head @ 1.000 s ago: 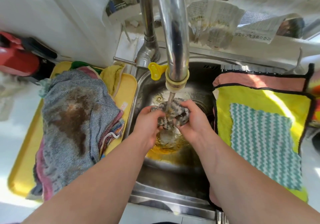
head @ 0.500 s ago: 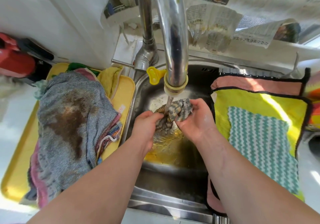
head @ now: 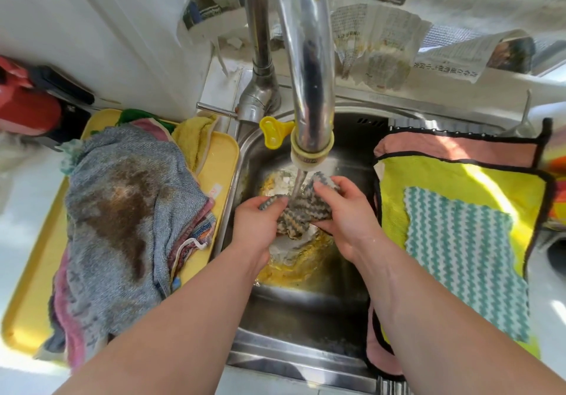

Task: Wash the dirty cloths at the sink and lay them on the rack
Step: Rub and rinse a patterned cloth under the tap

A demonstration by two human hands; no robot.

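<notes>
Under tap (head: 309,146), left hand (head: 260,220) and right hand (head: 346,211) gripping cloth (head: 306,214); risk: dirty water splashing onto laid cloths (head: 459,257) right of tap.

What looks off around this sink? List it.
A brown stain covers the grey towel on the yellow tray. Yellow-orange murk pools in the sink beneath the zigzag cloth. The hanging newspaper is torn and stained.

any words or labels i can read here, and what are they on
Nothing can be quoted as it reads.
Newspaper sheets behind the faucet: printed columns, too blurred to read.
Headline on the right sheet: upside down, blurred, unreadable.
Sticker on the yellow tray: reddish mark, too small to read.
Grey zigzag cloth: no text.
</notes>
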